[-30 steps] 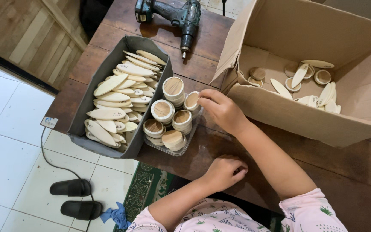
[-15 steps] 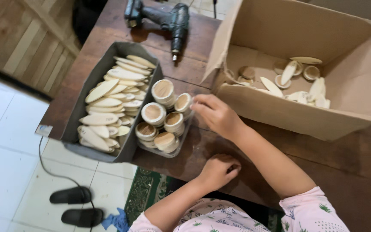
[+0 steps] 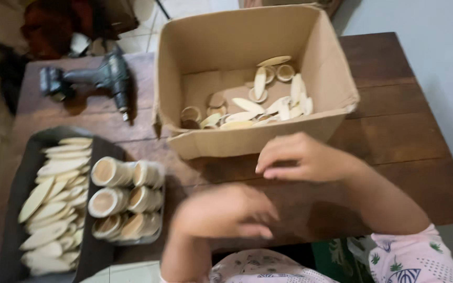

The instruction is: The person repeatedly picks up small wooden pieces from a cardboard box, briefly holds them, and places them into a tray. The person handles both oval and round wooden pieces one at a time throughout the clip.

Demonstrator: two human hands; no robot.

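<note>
At the table's near edge, right hand (image 3: 302, 157) nearest the cardboard box (image 3: 310, 78), fingers curled, apparently empty; wooden pieces (image 3: 258, 107) inside at twelve o'clock. Left hand (image 3: 221, 212) blurred, grip impossible to tell; stacked wooden discs (image 3: 124, 196) at nine o'clock.

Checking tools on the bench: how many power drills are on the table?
1. The dark drill lies on the wooden table, left of the cardboard box, beyond the tray.
</note>
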